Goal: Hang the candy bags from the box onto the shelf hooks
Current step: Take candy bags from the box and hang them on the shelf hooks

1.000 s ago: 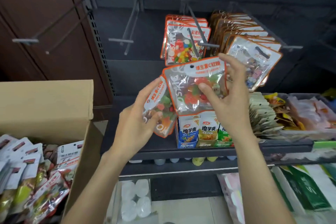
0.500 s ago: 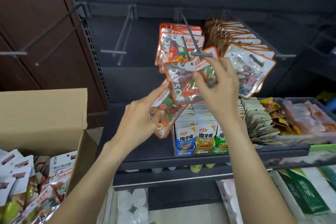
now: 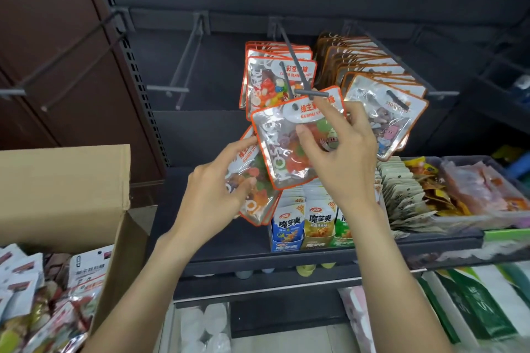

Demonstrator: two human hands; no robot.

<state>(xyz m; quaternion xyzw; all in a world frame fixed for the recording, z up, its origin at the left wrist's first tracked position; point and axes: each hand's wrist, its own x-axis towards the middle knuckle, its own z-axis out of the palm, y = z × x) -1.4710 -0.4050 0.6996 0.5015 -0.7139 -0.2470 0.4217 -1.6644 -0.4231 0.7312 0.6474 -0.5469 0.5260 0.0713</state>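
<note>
My right hand pinches an orange-edged clear gummy bag and holds its white header up at the tip of the middle shelf hook; the hook's lower prong tip shows at the bag's hang hole. My left hand grips a small stack of the same gummy bags just below and left. Several candy bean bags hang further back on that hook. The open cardboard box at the left holds more bags.
Two bare hooks stick out to the left. A full hook of clear sticker bags hangs right of my right hand. Below sit upright snack boxes, stacked packets and a tray of orange snacks.
My right hand raised its gummy bag from chest height up to the middle hook's tip. My left hand followed upward slightly, keeping its stack.
</note>
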